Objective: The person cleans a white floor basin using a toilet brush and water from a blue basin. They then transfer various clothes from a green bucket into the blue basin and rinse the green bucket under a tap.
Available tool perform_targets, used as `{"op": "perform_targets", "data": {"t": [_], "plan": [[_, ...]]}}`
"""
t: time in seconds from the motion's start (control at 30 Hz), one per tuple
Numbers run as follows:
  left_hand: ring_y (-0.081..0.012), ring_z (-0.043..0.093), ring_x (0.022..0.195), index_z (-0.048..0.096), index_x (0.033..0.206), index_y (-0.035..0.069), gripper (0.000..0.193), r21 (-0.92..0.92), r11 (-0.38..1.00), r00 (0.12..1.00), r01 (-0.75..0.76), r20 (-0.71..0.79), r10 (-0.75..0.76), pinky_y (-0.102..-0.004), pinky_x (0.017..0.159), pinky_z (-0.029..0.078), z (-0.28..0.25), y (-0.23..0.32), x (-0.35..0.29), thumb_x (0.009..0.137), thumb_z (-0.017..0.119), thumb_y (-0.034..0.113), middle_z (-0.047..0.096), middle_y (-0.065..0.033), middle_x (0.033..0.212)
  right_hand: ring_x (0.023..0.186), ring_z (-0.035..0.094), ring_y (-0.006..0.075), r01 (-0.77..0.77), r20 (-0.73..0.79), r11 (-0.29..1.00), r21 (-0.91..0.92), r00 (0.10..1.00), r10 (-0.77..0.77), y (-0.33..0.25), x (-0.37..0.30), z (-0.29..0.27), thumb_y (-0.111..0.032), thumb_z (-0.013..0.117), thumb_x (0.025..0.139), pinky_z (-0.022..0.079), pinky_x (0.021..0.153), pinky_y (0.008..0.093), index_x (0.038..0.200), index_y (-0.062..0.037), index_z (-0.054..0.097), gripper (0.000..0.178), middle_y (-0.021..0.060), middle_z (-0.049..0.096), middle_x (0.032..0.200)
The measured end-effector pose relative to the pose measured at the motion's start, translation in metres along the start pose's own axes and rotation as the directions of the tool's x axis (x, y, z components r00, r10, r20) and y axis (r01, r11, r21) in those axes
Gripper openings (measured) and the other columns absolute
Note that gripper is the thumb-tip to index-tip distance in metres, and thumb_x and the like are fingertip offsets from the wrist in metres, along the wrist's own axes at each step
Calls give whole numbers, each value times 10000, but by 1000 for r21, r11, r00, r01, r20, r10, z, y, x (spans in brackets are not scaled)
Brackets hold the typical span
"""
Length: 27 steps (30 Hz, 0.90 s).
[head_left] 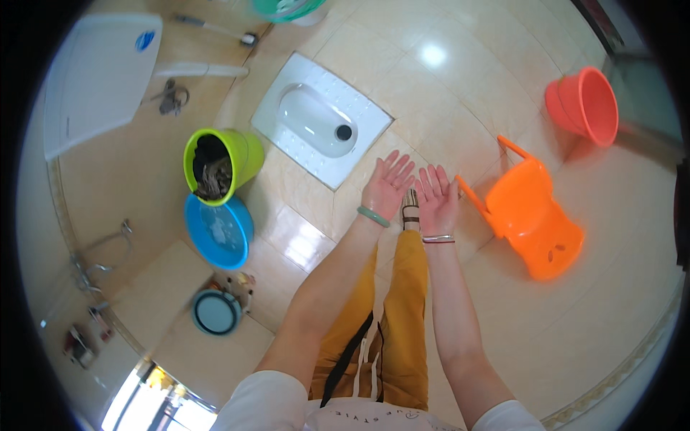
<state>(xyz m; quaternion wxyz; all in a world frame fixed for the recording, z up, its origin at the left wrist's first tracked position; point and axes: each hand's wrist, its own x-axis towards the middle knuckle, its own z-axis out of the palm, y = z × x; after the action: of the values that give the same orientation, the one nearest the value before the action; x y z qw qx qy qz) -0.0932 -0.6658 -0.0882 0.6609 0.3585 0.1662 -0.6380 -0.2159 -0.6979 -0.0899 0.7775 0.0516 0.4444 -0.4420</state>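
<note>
Both of my arms stretch forward, palms turned up and nothing in them. My left hand (pixel 389 185) is open with its fingers spread, and a green bangle (pixel 373 216) circles that wrist. Beside it, a small gap apart, my right hand (pixel 437 200) is also open; thin bracelets (pixel 438 238) sit on its wrist. Just beyond my left fingers, a white squat toilet (pixel 316 118) is set in the tiled floor. An orange plastic chair (pixel 535 215) stands close to the right of my right hand.
At left, a lime-green bucket (pixel 246 158) with dark cloth inside stands by a blue basin (pixel 242 248). A grey-blue basin (pixel 217 313) lies nearer. A red bucket (pixel 568 108) is at far right, a green basin (pixel 287 8) at the far edge. A white cistern (pixel 97 79) hangs on the left wall.
</note>
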Motion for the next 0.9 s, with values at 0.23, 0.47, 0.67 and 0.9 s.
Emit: {"op": "perform_targets", "data": {"t": [0.23, 0.47, 0.67, 0.9], "plan": [[-270, 360, 1268, 336, 1340, 74, 497, -266, 927, 964, -265, -82, 252, -402, 1061, 304, -46, 80, -37, 957, 375, 387, 384, -121, 1361, 1213, 436, 282, -172, 116, 958, -230, 972, 203, 73, 5, 69, -432, 379, 948, 374, 996, 392, 1260, 13, 423, 545, 145, 459, 1289], [-267, 360, 1267, 336, 1336, 84, 480, -412, 786, 887, -460, -249, 389, -393, 1062, 311, -91, 117, -93, 961, 362, 383, 377, -112, 1366, 1206, 432, 296, -315, 161, 755, -575, 861, 482, 147, -18, 110, -418, 362, 956, 362, 1011, 404, 1283, 20, 396, 548, 157, 449, 1290], [-260, 399, 1235, 337, 1328, 95, 461, -459, 661, 805, -593, -364, 469, -382, 1039, 338, -165, 150, -136, 964, 361, 378, 399, -95, 1347, 1181, 452, 278, -358, 155, 609, -708, 762, 629, 237, -36, 122, -413, 370, 955, 365, 1011, 392, 1290, 18, 386, 546, 158, 444, 1294], [-260, 388, 1243, 312, 1339, 97, 432, -519, 574, 773, -633, -448, 449, -366, 1052, 331, -258, 224, -168, 974, 355, 324, 383, -106, 1357, 1140, 484, 260, -335, 110, 479, -812, 718, 688, 367, -46, 139, -395, 420, 943, 410, 966, 379, 1289, 15, 380, 537, 154, 464, 1262]]}}
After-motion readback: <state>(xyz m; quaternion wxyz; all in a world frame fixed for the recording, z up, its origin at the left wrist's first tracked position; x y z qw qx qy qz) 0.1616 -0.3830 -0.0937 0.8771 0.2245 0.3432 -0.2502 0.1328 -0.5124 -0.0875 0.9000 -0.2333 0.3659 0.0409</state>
